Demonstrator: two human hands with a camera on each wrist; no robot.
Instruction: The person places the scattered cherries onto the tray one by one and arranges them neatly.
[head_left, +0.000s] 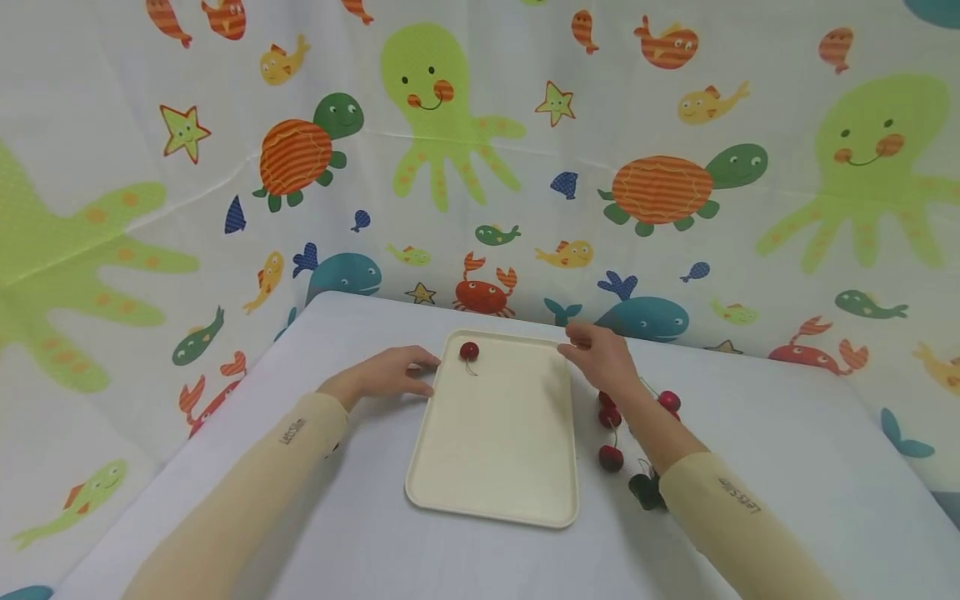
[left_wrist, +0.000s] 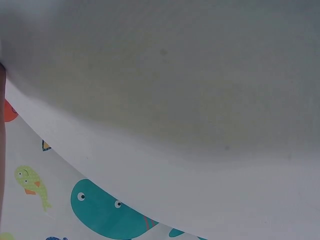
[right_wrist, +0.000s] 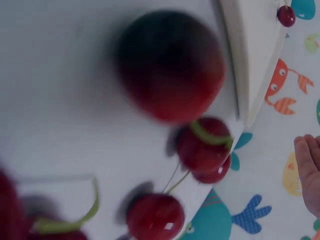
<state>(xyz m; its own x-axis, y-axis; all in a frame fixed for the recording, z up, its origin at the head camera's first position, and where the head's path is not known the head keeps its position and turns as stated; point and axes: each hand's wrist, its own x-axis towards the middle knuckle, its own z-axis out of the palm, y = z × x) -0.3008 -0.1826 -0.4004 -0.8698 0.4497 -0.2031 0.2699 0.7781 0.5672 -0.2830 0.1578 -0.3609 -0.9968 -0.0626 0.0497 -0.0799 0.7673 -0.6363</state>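
On my head feed, left hand [head_left: 392, 373] has fingers loosely extended, thumb apart, tips at the near-side rim of the cream tray [head_left: 495, 442], which sits just right of it. Right hand [head_left: 606, 358] is at the tray's far right corner, thumb and fingertips slightly apart; can't tell if it touches. One stemmed cherry [head_left: 469, 352] lies on the tray, between both hands, closer to the left. More loose cherries [head_left: 611, 458] lie by the right forearm, tray-side and outboard.
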